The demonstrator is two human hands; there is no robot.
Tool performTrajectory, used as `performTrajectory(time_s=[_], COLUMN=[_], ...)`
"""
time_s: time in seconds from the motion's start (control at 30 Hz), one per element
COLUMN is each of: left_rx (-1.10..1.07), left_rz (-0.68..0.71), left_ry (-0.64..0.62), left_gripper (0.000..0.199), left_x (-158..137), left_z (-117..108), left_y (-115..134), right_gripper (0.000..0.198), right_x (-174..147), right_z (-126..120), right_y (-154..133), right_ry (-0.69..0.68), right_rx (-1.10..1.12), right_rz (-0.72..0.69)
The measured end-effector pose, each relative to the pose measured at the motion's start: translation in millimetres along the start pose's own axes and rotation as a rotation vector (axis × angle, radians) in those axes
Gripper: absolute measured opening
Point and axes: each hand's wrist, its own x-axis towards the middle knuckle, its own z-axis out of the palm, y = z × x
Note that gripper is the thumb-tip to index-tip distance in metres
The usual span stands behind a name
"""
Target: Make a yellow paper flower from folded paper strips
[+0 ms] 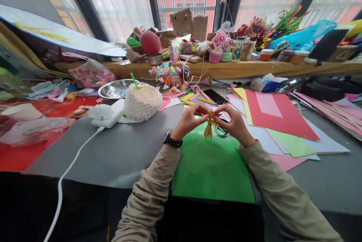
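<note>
A small yellow folded-paper bow (208,131) is held up between my two hands, its pointed tails hanging down over a green sheet (213,170). My left hand (189,121), with a dark watch at the wrist, pinches its upper left side. On the opposite side, thumb and fingers of my right hand (234,122) pinch it too. The fingertips cover part of its top. Just behind my right hand, scissors (222,132) lie partly hidden on the green sheet. Yellow paper strips (206,101) and a black phone (215,97) lie beyond my hands.
Red paper (285,121) and pale sheets (299,144) overlap on the right. Leftward are a netted coconut (144,102) with a green straw, a metal plate (113,89) and a white power strip (106,115) with its cable. A crowded ledge (135,69) runs along the back.
</note>
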Motion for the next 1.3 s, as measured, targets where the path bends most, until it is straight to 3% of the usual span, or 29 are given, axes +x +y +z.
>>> performTrajectory(time_s=[0.2,0.4,0.53,0.73,1.03,1.3], left_rx=[-0.017,0.028,0.0,-0.064,0.042,0.016], left_rz=[-0.113,-0.133,-0.144,-0.142,-0.056,-0.075], left_ry=[-0.021,0.024,0.008,0.018,0.034,0.026], left_gripper=[0.017,0.016,0.018,0.019,0.017,0.018], left_x=[1.3,1.1,-0.1,-2.9,-2.4,-3.0], left_z=[0.8,5.1,6.0,6.9,6.8,6.4], left_y=[-7.9,-5.8,-7.0,-9.8,-10.7,-11.9], right_gripper=[0.018,0.015,0.017,0.019,0.013,0.008], right_x=[0.3,1.1,2.3,2.8,4.1,3.5], right_z=[4.7,5.1,1.7,-1.3,-1.8,-2.2], right_y=[9.1,5.7,3.5,5.2,5.6,8.0], right_ry=[-0.084,-0.034,-0.081,-0.1,-0.134,-0.16], right_rx=[0.107,-0.02,-0.006,0.024,0.019,0.026], right_rz=[0.11,0.105,0.095,0.094,0.1,0.099])
